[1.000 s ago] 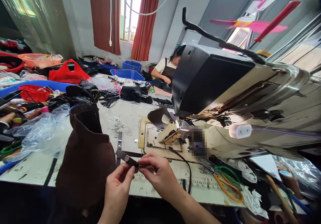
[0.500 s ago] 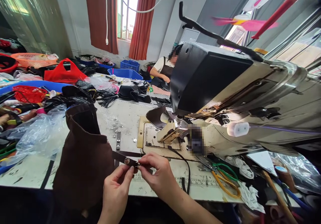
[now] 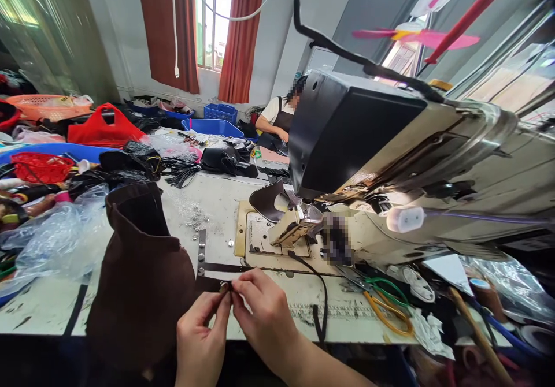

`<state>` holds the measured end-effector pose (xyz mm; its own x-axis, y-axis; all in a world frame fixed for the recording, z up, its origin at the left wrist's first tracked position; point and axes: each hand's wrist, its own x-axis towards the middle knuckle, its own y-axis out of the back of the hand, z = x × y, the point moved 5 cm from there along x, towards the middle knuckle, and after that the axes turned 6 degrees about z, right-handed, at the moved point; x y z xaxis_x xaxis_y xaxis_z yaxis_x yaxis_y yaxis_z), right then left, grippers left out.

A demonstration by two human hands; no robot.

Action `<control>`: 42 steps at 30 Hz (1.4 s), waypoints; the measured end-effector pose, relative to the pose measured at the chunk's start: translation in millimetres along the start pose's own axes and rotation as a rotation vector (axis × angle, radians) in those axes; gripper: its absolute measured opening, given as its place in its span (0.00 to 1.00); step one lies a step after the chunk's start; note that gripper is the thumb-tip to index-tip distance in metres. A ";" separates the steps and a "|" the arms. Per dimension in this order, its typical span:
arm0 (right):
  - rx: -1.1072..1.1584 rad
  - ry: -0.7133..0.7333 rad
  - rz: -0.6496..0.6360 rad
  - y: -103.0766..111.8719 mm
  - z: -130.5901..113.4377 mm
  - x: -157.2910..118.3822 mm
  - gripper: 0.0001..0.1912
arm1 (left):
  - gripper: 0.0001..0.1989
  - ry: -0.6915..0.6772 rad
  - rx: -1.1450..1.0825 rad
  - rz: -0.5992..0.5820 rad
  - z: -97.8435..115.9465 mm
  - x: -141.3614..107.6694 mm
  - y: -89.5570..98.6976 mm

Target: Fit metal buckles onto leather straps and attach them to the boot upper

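Note:
A dark brown boot upper [image 3: 143, 283] stands at the left front of the table, its open top facing up. From its right side runs a dark strap [image 3: 207, 283] with a round metal stud [image 3: 224, 286] near its end. My left hand [image 3: 203, 329] pinches the strap by the stud between thumb and forefinger. Close against it, my right hand [image 3: 262, 306] is also closed on the strap's end; its fingertips partly hide what they grip. Behind the hands lies another dark strip with several round metal studs [image 3: 201, 257].
A sewing machine [image 3: 359, 138] with a lit lamp [image 3: 405, 219] fills the right. Scissors [image 3: 388, 312] lie at the front right. Plastic bags [image 3: 56, 237] and thread spools crowd the left. Another person [image 3: 275, 121] sits behind the machine.
My right hand has moved slightly left, up against my left fingers. The strap's end is now bunched between them and the stud is turned. The view has shifted a little.

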<state>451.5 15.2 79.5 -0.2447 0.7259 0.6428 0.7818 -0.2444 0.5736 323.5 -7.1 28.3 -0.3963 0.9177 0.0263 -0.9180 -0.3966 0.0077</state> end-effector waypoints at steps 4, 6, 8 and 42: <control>0.126 -0.074 -0.138 -0.1 9.2 2.0 0.10 | 0.16 0.221 -0.094 -0.163 -9.2 -0.7 -5.5; 0.252 -0.176 -0.222 1.5 16.1 4.1 0.09 | 0.16 0.282 -0.106 -0.186 -9.1 -1.0 -6.6; 0.381 -0.315 -0.289 2.8 22.0 5.5 0.12 | 0.16 0.274 -0.118 -0.143 -7.0 -0.1 -4.1; 0.033 0.234 -0.224 30.6 -24.1 2.3 0.11 | 0.10 -0.508 0.067 -0.305 50.6 -1.8 16.5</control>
<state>461.1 -6.1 110.8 -0.5347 0.5909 0.6041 0.7109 -0.0720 0.6996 309.9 -16.3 79.0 -0.0421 0.8718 0.4881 -0.9794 -0.1325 0.1522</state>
